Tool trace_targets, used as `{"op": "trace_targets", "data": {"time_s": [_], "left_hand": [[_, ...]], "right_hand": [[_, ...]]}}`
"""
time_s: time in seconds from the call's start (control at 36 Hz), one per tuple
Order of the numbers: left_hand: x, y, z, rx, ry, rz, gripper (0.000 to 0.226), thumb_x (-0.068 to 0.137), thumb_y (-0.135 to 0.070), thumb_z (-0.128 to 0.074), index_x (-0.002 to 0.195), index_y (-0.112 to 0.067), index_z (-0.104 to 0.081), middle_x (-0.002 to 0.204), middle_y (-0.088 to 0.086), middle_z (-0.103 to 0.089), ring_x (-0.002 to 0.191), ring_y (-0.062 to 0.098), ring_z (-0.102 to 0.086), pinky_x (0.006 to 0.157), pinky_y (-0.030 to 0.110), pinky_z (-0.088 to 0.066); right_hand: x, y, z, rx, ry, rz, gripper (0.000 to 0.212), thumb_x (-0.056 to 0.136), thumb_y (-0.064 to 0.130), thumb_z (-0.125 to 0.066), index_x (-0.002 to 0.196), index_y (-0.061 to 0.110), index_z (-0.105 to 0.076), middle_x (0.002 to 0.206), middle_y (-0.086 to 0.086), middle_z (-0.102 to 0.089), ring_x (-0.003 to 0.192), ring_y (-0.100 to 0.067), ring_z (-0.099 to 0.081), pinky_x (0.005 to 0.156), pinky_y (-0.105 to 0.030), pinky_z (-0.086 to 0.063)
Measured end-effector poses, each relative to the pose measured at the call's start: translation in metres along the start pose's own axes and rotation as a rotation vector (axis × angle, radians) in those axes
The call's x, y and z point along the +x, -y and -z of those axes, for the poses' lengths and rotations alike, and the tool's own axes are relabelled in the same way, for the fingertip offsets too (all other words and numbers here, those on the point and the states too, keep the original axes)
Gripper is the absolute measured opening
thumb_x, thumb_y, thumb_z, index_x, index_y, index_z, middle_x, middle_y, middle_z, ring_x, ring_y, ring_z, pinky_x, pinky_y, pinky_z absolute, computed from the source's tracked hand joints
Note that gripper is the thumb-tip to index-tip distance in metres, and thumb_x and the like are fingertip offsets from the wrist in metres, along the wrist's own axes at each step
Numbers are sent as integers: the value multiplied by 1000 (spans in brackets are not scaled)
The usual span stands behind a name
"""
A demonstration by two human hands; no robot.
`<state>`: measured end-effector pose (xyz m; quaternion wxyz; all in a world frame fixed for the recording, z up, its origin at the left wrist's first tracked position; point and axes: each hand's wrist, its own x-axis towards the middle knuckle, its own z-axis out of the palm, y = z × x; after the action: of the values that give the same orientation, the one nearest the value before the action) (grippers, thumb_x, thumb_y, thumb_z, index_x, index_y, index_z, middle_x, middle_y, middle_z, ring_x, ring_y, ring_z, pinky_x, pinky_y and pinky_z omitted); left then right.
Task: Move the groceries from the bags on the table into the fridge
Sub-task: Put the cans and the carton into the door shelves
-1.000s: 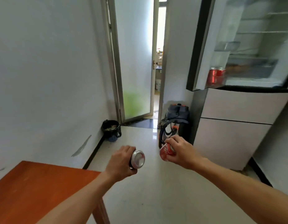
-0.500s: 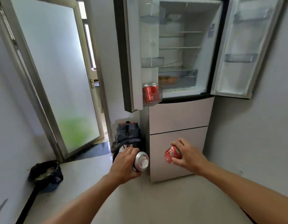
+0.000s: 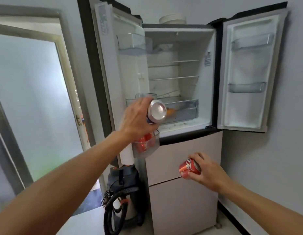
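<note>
The fridge [image 3: 181,150] stands with both upper doors swung open. My left hand [image 3: 136,119] grips a can [image 3: 156,111], its silver bottom facing me, raised just above the lowest bin of the left door [image 3: 155,147]. That clear bin holds red cans [image 3: 144,142]. My right hand [image 3: 206,170] holds a red cola can [image 3: 189,168] on its side, low in front of the beige drawer fronts. Something orange [image 3: 172,110] lies in the clear crisper drawer [image 3: 186,109] inside.
A dark vacuum cleaner [image 3: 123,189] with a coiled hose stands on the floor left of the fridge. A frosted glass door [image 3: 28,102] fills the left. The right fridge door [image 3: 245,72] has bare bins. White plates [image 3: 172,18] sit on top of the fridge.
I have stepped closer to the fridge. My left hand has lifted its can from waist height up to the left door's lowest bin. My right hand stays low with its can.
</note>
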<state>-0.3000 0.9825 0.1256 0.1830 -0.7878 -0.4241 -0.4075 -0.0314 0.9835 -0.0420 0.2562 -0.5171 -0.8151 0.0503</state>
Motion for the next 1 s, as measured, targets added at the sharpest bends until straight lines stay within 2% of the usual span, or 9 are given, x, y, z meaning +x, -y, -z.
{"op": "trace_targets", "data": {"time_s": [0.17,0.33,0.42,0.5,0.61,0.72,0.81,0.86,1.0], "left_hand": [[94,42,-11,118,-118,15,78,69,-24,-83,131,-24,-37,116,12,-58,99,31,-58,84,48,-52],[127,87,-46,260,-44,224,73,73,-23,-82,133,-20,-41,121,11,-54,102,36,-56,85,47,-49],[129,103,-62,295,-17,329,74,74,-30,-82,135,-19,-41,122,10,-53,105,33,-55,86,47,-48],[130,110,-69,293,-59,429,78,75,-38,-81,137,-18,-39,130,11,-51,112,33,-53,90,48,-47],[128,109,-72,341,-15,453,80,78,-43,-77,140,-16,-36,135,13,-48,116,33,-52,94,46,-46],[121,104,-70,364,14,441,79,82,-49,-71,142,-14,-33,138,13,-46,118,30,-50,95,39,-42],[117,101,-68,386,43,478,75,91,-62,-45,144,-13,-31,144,10,-42,125,27,-45,99,38,-39],[115,98,-69,384,51,516,70,94,-60,-29,146,-13,-29,148,12,-39,128,28,-44,101,40,-37],[116,97,-75,458,87,548,56,103,-41,-36,148,-10,-24,147,16,-38,128,33,-43,102,42,-39]], "right_hand": [[74,-43,-1,18,-41,88,69,79,56,-70,137,30,-42,132,7,-40,106,-8,-48,86,-18,-49],[161,-83,13,88,-94,200,74,75,56,-74,137,25,-45,128,8,-44,109,-7,-46,96,-28,-51],[205,-97,26,103,-125,278,72,75,55,-76,134,25,-47,126,7,-47,108,-8,-48,94,-29,-52],[249,-100,49,117,-190,352,66,76,44,-79,131,23,-50,124,3,-49,106,-12,-52,92,-30,-53],[297,-83,79,182,-315,412,58,75,31,-80,126,20,-55,117,-1,-52,100,-17,-54,87,-33,-49],[331,-52,107,305,-423,451,58,77,29,-78,129,18,-54,120,-7,-53,103,-23,-57,90,-35,-50],[346,-24,120,412,-510,477,58,79,30,-78,131,18,-53,122,-7,-52,103,-19,-55,90,-30,-49],[355,-6,120,479,-516,497,59,79,30,-78,131,17,-52,124,-8,-51,104,-19,-55,90,-29,-50],[378,32,94,478,-413,549,60,81,31,-77,134,18,-49,126,-7,-50,110,-23,-55,96,-37,-51]]}}
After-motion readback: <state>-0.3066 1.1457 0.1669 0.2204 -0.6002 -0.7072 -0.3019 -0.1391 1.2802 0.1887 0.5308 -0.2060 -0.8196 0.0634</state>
